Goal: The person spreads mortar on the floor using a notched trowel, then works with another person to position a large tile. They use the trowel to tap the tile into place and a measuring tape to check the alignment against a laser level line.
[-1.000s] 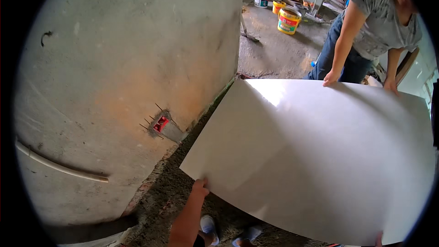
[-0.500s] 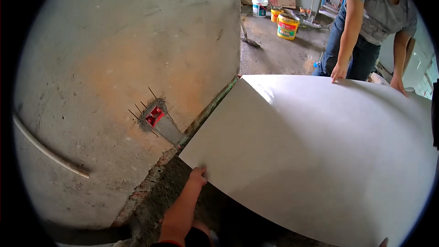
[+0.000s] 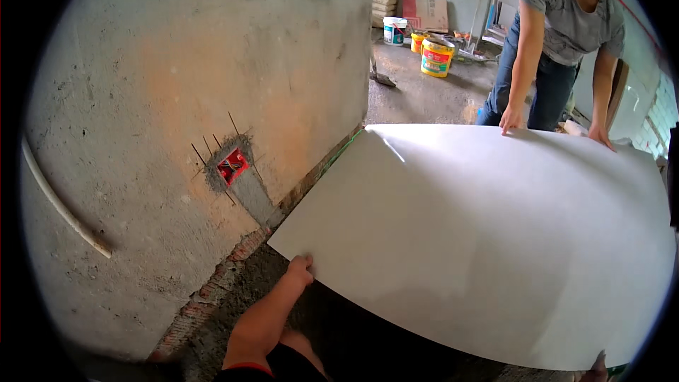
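Note:
A large, pale grey floor tile [image 3: 453, 240] fills the middle and right of the view, its left corner close to the wall. My left hand [image 3: 300, 269] grips the near edge by that corner, thumb on top and fingers out of sight below. At the lower right, my right hand [image 3: 600, 363] holds the same near edge; only a small, dark part of it shows. Across from me a person in a grey shirt and jeans bends over, with one hand [image 3: 511, 119] and the other hand [image 3: 600, 136] at the tile's far edge.
The rough plastered wall [image 3: 163, 85] at left has a red electrical box [image 3: 233, 165] with thin rods around it, and a pale pipe [image 3: 67, 209]. Broken brick [image 3: 205, 297] lines its foot. Behind stand a yellow bucket [image 3: 436, 59], a white bucket [image 3: 395, 31] and stacked bags [image 3: 384, 4].
My view has shifted slightly. The tile's far left corner has come closer to the wall's foot, and more of my right hand shows. Both of us keep hold of the tile.

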A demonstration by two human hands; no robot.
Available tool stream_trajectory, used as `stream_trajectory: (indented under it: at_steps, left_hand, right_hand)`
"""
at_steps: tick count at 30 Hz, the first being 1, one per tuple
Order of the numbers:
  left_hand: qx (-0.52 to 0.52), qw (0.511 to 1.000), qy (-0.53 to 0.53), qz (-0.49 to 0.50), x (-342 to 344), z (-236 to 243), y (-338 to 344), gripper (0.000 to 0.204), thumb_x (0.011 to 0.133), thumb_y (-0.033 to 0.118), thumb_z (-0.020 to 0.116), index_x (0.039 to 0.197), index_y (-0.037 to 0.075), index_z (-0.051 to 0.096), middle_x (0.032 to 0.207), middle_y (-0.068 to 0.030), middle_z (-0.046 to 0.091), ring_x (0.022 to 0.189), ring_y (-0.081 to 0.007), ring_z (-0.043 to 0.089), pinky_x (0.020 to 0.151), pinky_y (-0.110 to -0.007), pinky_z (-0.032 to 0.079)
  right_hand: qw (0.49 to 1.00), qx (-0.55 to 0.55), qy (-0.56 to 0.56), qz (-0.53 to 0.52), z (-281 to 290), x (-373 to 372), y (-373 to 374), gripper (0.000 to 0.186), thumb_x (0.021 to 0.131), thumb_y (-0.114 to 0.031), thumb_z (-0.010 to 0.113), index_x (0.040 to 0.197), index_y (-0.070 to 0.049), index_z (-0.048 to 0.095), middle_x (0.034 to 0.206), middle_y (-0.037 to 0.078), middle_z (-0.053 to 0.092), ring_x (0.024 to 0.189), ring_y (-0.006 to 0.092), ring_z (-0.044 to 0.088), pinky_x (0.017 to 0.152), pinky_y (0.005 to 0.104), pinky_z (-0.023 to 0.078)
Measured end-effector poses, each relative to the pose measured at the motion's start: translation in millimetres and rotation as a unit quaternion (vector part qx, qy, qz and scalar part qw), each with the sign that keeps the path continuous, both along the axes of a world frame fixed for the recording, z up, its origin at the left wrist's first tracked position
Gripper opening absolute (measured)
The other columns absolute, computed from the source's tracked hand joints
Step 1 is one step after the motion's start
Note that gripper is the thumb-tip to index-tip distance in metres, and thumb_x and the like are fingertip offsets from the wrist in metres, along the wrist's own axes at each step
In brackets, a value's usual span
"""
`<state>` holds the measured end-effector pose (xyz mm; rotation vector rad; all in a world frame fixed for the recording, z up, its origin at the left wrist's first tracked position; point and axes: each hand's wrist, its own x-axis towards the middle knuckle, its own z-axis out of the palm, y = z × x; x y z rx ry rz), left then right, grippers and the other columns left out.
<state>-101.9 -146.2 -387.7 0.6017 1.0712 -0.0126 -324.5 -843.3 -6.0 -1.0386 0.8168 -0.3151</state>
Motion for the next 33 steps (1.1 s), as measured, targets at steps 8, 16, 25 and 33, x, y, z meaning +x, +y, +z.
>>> stream_trajectory:
  at_steps: [8,16,25,33]
  left_hand:
    - [0.126,0.986,0.061,-0.095,-8,0,14,0.024,0.090,0.017,0.058,0.112,0.008,0.054,0.107,-0.0043,0.054,0.088,-0.0173,0.047,0.073,-0.037,0.042]
    - [0.046,0.997,0.068,-0.003,-4,-1,14,0.030,0.087,0.017,0.064,0.113,0.007,0.051,0.106,-0.0057,0.052,0.087,-0.0185,0.044,0.071,-0.041,0.042]
    - [0.241,0.935,0.077,-0.247,-13,3,13,0.045,0.087,0.024,0.063,0.125,0.007,0.046,0.117,-0.0092,0.052,0.100,-0.0272,0.050,0.080,-0.045,0.044]
    - [0.216,0.941,0.109,-0.236,-17,-10,14,0.054,0.087,0.027,0.064,0.130,0.003,0.042,0.125,-0.0119,0.048,0.104,-0.0261,0.051,0.086,-0.036,0.042]
  right_hand:
    - [0.961,-0.234,-0.095,0.113,-35,-14,3,0.052,0.087,-0.010,0.054,0.131,0.012,0.038,0.094,0.009,0.058,0.075,0.0140,0.052,0.078,0.0279,0.047]
    - [0.870,-0.441,0.038,0.219,-62,-35,-22,0.074,0.079,-0.022,0.062,0.137,0.011,0.030,0.122,0.017,0.054,0.109,0.0233,0.050,0.099,0.0326,0.036]
    - [0.994,0.086,-0.004,-0.067,-94,-37,-10,0.038,0.094,-0.024,0.051,0.124,0.000,0.049,0.124,0.013,0.055,0.115,0.0276,0.049,0.102,0.0434,0.036]
    - [0.952,0.303,-0.043,0.021,-135,-43,-44,0.032,0.097,-0.024,0.046,0.117,0.001,0.052,0.113,0.013,0.059,0.100,0.0240,0.054,0.090,0.0383,0.045]
